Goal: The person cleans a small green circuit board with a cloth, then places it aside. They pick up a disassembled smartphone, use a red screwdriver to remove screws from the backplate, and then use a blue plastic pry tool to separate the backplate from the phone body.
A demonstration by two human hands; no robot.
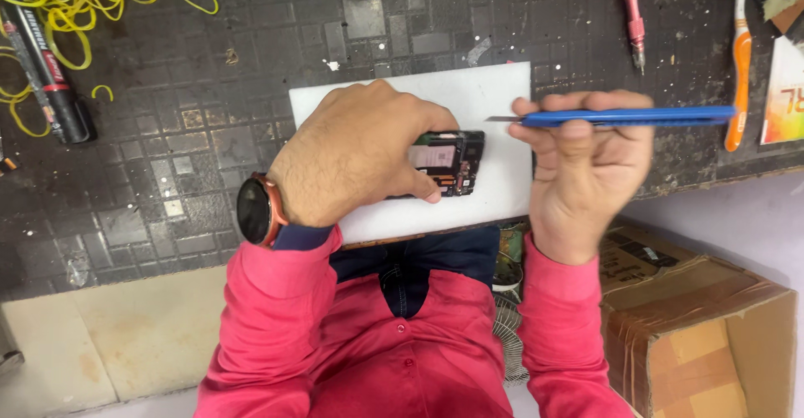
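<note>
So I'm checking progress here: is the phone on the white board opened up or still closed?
Opened up. The phone under the left hand shows bare internal parts, no cover on its upward face, lying flat on the white board.

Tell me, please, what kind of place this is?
Probably a small phone repair bench. The left hand holds an opened phone on a white board, the right hand holds a blue blade tool, and a screwdriver lies nearby.
</note>
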